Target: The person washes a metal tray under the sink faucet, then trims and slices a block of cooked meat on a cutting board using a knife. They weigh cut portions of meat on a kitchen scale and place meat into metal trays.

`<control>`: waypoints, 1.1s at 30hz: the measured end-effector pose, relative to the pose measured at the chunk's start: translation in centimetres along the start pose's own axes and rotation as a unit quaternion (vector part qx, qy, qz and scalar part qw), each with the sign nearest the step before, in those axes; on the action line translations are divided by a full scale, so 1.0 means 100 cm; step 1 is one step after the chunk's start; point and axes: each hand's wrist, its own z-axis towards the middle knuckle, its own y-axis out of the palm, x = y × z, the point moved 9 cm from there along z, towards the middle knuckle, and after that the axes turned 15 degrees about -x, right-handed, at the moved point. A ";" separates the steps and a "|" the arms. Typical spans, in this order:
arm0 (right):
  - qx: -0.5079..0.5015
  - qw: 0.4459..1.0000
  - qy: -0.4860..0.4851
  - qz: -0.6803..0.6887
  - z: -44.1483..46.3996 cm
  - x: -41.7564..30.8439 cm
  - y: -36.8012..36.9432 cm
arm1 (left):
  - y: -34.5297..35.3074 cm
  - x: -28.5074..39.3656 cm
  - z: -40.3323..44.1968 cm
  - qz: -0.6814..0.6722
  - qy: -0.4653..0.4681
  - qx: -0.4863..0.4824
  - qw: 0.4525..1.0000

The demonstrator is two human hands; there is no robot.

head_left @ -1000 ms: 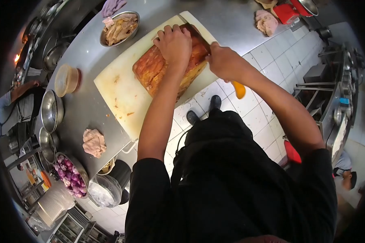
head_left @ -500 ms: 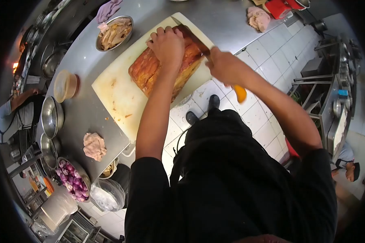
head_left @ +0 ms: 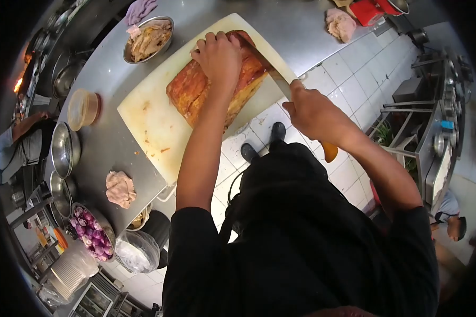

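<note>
A large browned slab of roast meat (head_left: 190,92) lies on a white cutting board (head_left: 143,113) set at a slant on the steel table. My left hand (head_left: 222,59) bears down on its far part, fingers bent over it. In my right hand (head_left: 318,112) is a long knife (head_left: 273,72) with a yellow handle, whose end sticks out below the fist. The blade crosses the far end of the meat, close to my left fingertips. How deep its edge sits in the meat I cannot tell.
A metal bowl of meat pieces (head_left: 149,39) stands beyond the board. Crumpled pinkish cloths (head_left: 120,189) lie on the table. Leftward are a plastic tub (head_left: 83,110), metal bowls (head_left: 65,150) and a pan of purple onions (head_left: 92,232). Another person (head_left: 18,145) stands at far left.
My right hand has drawn the knife back toward me and to the right, baring more blade between fist and meat. My left hand stays on the meat.
</note>
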 end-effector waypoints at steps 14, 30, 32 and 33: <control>0.022 1.000 -0.013 -0.012 0.024 -0.002 0.001 | 0.001 -0.002 0.002 -0.007 -0.003 -0.021 1.000; 0.097 0.992 -0.083 -0.018 0.059 0.009 0.007 | -0.002 -0.001 0.005 -0.014 -0.004 -0.018 1.000; -0.016 0.996 -0.028 0.085 0.039 0.012 0.010 | -0.002 0.003 0.004 -0.018 0.001 -0.024 1.000; -0.010 0.996 -0.029 0.087 0.031 0.013 0.008 | -0.004 0.001 0.006 -0.013 -0.007 -0.020 1.000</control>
